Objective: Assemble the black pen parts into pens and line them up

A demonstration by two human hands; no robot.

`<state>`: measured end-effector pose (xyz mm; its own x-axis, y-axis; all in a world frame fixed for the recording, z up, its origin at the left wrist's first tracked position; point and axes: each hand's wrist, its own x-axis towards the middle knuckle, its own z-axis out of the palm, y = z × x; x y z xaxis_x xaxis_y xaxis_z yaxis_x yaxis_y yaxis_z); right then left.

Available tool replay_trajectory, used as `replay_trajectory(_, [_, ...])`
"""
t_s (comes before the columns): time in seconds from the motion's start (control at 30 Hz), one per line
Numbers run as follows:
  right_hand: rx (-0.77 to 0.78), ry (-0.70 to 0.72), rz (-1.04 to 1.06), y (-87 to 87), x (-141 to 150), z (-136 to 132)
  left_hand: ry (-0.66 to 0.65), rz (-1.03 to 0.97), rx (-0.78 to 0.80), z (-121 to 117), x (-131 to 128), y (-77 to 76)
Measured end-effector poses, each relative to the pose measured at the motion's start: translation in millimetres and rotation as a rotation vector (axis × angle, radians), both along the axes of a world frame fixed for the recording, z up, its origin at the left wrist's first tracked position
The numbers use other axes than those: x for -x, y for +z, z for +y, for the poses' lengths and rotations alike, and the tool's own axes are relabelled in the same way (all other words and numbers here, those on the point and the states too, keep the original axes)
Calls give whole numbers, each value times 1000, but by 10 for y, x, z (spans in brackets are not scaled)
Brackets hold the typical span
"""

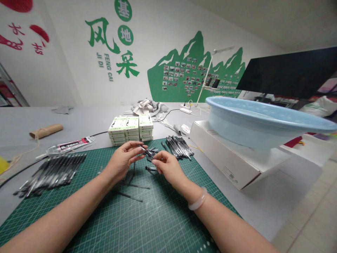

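Over the green cutting mat (147, 218), my left hand (122, 160) and my right hand (168, 167) meet and pinch a small black pen part (147, 153) between their fingertips. Another short black piece (150, 168) lies on the mat just under my right hand. Thin black refills (131, 186) lie loose on the mat below my left hand. A pile of black pens (52, 172) rests at the mat's left side. A second bundle of black pens (179, 147) lies beyond my right hand. A pale bangle sits on my right wrist.
Stacked white-and-green boxes (131, 129) stand behind the mat. To the right, a white carton (231, 154) carries a light blue basin (263, 121). On the grey table: a packet (71, 144), a cardboard roll (46, 130), cables, a cloth (147, 106), a power strip (186, 110).
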<state>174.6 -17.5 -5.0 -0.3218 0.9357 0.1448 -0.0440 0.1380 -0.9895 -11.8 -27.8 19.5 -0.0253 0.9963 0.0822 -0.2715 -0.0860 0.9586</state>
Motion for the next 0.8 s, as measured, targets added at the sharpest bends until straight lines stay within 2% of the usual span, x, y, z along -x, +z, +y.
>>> replay_trajectory(0.2, [19,-20,42,13,3,-37,3,-10,-38,-39,-35,-50])
replay_trajectory(0.6, [179,95,233,-24,11,-33,-13,7,-42,-70,-28,-47])
replay_trajectory(0.7, [196,116,210,-8,11,-33,-19,10,-25,-61,-28,-37])
replay_trajectory(0.8, [169,108,94,11,-1,-23,11,16,9,-23,3,-40])
